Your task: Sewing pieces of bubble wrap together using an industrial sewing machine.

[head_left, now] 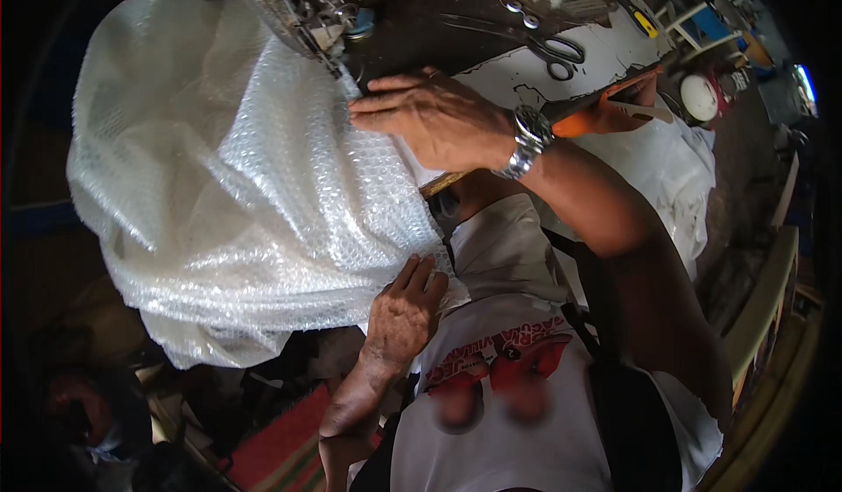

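A large, bunched sheet of clear bubble wrap [289, 203] spreads across the left half of the head view. One edge of it runs under the needle end of a sewing machine [329, 49]. Close beside the needle, my right hand [434, 119] lies flat on that edge and the table, fingers stretched out, a metal watch on the wrist. Nearer my body, my left hand [403, 312] grips the near corner of the bubble wrap, its fingers over the sheet; the thumb is hidden.
Black-handled scissors [553, 53] lie on the worn table [596, 58], right of the machine. Beyond my right forearm are an orange item [588, 122] and white sheeting [675, 176]. A yellow-handled tool [645, 23] sits at the far right. A red striped mat [281, 439] lies below.
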`<action>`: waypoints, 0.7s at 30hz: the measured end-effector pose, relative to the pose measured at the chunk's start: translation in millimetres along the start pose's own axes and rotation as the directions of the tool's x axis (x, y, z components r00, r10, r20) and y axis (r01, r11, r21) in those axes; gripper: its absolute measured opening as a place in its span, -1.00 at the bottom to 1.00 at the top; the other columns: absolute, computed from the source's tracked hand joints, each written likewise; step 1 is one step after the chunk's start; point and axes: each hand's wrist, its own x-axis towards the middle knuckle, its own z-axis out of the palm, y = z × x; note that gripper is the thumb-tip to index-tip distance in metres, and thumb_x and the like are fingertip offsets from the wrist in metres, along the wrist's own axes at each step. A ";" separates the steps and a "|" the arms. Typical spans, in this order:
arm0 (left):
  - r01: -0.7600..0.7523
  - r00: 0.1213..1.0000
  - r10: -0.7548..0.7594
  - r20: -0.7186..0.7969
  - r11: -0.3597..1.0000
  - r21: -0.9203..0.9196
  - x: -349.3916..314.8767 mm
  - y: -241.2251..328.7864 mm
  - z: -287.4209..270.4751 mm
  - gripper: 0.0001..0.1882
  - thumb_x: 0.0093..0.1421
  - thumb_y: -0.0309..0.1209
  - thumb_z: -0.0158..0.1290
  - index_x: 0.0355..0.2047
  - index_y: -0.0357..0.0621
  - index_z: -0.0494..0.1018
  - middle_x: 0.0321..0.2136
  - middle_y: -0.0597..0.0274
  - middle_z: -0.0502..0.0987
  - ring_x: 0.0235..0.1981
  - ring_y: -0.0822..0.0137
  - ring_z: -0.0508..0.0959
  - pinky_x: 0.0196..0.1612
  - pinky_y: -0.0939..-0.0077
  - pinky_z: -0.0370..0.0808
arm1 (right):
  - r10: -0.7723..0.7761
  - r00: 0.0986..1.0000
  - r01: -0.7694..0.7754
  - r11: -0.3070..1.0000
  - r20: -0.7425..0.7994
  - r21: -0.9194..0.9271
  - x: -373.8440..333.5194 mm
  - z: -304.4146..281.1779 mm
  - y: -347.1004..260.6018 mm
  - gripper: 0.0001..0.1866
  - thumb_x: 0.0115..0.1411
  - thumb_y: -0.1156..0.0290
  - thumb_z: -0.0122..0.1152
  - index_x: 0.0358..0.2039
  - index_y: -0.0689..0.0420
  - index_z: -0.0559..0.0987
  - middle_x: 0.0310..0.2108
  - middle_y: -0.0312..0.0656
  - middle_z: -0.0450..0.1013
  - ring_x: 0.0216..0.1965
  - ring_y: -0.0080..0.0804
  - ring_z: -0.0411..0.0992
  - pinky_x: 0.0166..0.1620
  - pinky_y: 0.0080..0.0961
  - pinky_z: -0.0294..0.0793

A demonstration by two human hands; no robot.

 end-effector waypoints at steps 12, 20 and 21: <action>-0.010 1.000 0.010 -0.023 1.000 -0.022 7.6 -5.1 -3.0 -0.75 0.12 -0.54 0.14 -0.15 -0.21 0.53 0.08 -0.20 0.55 0.17 -0.17 0.56 0.06 0.13 0.64 | 0.030 0.994 -0.024 0.998 0.102 -0.066 -13.5 -11.2 -23.3 -0.41 0.31 0.41 0.12 0.37 -0.12 0.44 0.48 -0.38 0.24 0.48 -0.30 0.19 0.45 0.40 0.04; -0.002 1.000 0.002 0.002 0.999 -0.037 6.1 -5.3 2.1 -0.73 0.11 -0.56 0.10 -0.14 -0.24 0.51 0.08 -0.21 0.54 0.17 -0.20 0.54 0.07 0.09 0.63 | 0.101 0.995 -0.097 0.954 0.000 -0.282 -40.7 7.6 -48.9 -0.43 0.36 0.36 0.05 0.39 -0.14 0.42 0.50 -0.41 0.20 0.50 -0.45 0.15 0.52 0.13 0.00; -0.018 1.000 0.018 0.003 1.000 -0.015 6.1 -4.9 0.4 -0.72 0.11 -0.56 0.10 -0.13 -0.24 0.51 0.09 -0.21 0.53 0.17 -0.20 0.53 0.07 0.09 0.62 | 0.096 0.995 -0.096 0.944 -0.016 -0.315 -40.7 6.0 -52.5 -0.44 0.36 0.36 0.04 0.39 -0.10 0.42 0.50 -0.37 0.20 0.50 -0.44 0.15 0.52 0.12 0.01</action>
